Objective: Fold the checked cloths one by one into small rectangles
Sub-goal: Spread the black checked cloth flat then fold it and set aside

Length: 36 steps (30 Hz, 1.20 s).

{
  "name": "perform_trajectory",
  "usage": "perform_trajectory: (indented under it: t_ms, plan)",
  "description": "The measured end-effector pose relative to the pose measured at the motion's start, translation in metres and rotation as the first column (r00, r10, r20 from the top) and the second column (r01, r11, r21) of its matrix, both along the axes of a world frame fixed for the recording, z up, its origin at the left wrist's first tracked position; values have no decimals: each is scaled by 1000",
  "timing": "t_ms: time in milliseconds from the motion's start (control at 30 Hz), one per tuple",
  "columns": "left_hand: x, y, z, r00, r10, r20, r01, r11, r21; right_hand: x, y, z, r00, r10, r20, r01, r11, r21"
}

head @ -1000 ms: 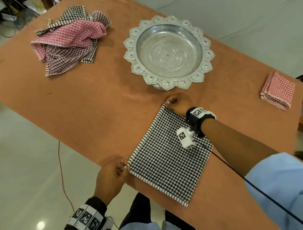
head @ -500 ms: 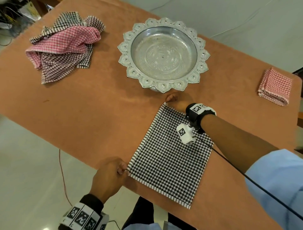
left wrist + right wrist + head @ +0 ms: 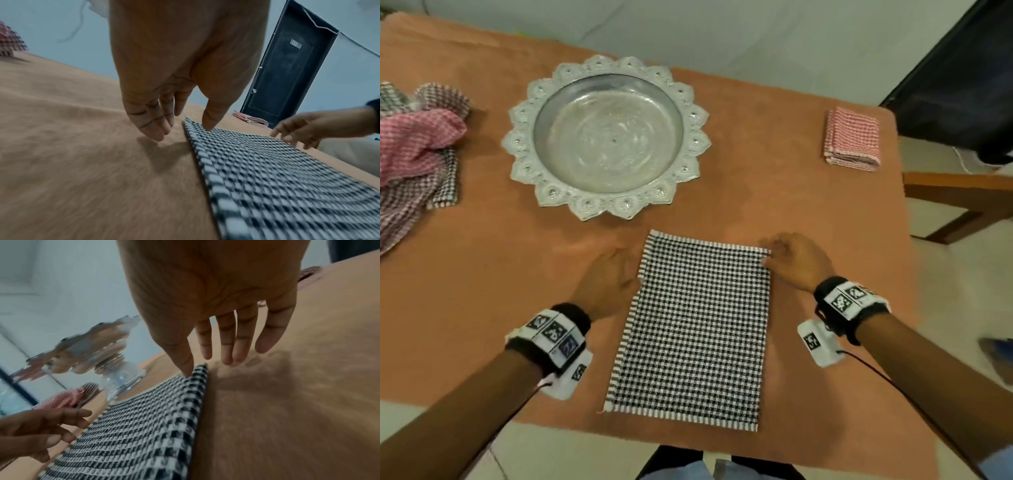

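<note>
Black-and-white checked cloth (image 3: pixel 695 329) is lying folded in half, lower centre of frame. Left hand (image 3: pixel 607 279) and right hand (image 3: pixel 796 260) are flanking its far corners, fingers loose, gripping nothing. Risk: layers may be slipping out of line on the next fold.

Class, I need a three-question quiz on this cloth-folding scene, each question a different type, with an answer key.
1. True or false: the silver tray holds a folded cloth.
2. What lies at the table's far right corner? A) red folded cloth B) cup C) book
3. Fill in: the left hand and right hand flank the black-and-white ____.

Key: 1 false; 2 A, the red folded cloth; 3 cloth.
</note>
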<state>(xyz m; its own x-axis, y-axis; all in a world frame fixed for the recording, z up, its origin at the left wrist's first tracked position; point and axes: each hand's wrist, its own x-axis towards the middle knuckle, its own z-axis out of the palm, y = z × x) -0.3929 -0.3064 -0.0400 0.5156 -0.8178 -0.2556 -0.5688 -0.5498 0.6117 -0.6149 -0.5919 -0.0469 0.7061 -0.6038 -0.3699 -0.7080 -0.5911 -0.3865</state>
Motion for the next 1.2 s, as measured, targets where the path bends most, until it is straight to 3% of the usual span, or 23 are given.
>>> perform_trajectory:
  t_ms: [67,133,233,367,500,667,767,867,967,1200]
  plan:
    - [11,-23,-3,999,-43,8,43,998,-53,-20,1,-6,992,-121,32,118,990,82]
    - [20,-38,-10,980,-137,143,145,988,-45,-33,10,-11,976,-187,115,185,982,21]
    - [5,-46,-23,891,-328,315,311,945,105,-31,37,-11,973,-42,228,73,989,-131]
    - [-37,-50,-39,706,-595,384,518,804,293,4,92,-8,965,257,56,-253,965,-62]
    - [-36,-53,-50,641,-675,366,528,734,427,19,108,-22,922,349,-165,-363,930,-62]
    - [8,-33,-52,708,-614,348,453,774,443,-37,67,-33,929,253,-271,-292,950,-115]
    - [21,-15,-47,689,-621,374,455,772,443,-57,64,-26,941,197,-274,-238,963,-124]
    - [-10,-5,-46,642,-632,435,516,775,365,-40,100,-13,953,281,-111,-287,957,-42]
    - [-67,12,-49,606,-681,412,596,731,333,-28,158,-16,880,463,-104,-469,882,-43]
    - [-116,88,-54,680,-635,367,518,770,372,-69,220,-44,833,540,-123,-552,826,-116]
